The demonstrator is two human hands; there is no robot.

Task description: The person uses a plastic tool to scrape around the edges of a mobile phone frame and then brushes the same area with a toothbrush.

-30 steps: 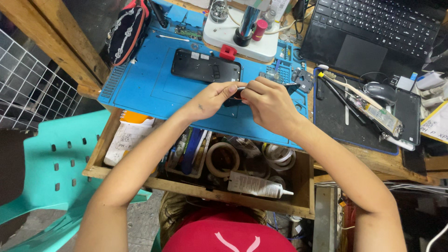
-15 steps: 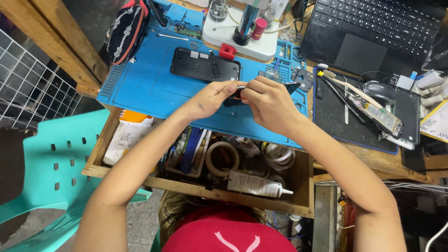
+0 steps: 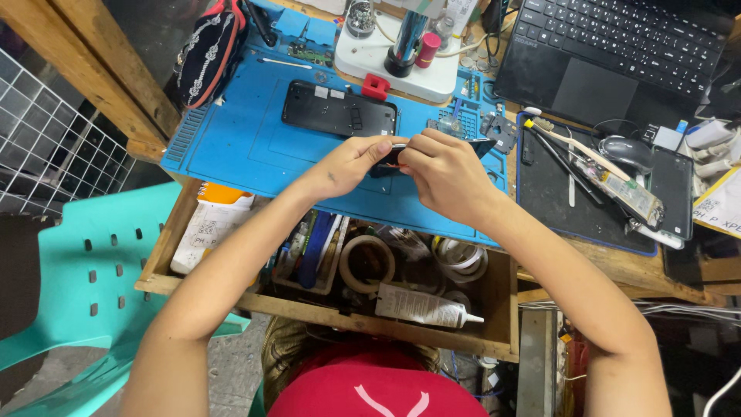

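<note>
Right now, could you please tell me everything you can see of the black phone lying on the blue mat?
The black phone is a flat dark rectangle with rounded corners, lying level and lengthwise on the blue mat, apparently opened, with small pale parts showing. It sits beyond both hands, which do not touch it, just before the white base.

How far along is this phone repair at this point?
Done: the opened phone body lies on the blue mat. In hand: left hand and right hand pinch a small dark part. Left: fitting it; phone remains open.
</note>
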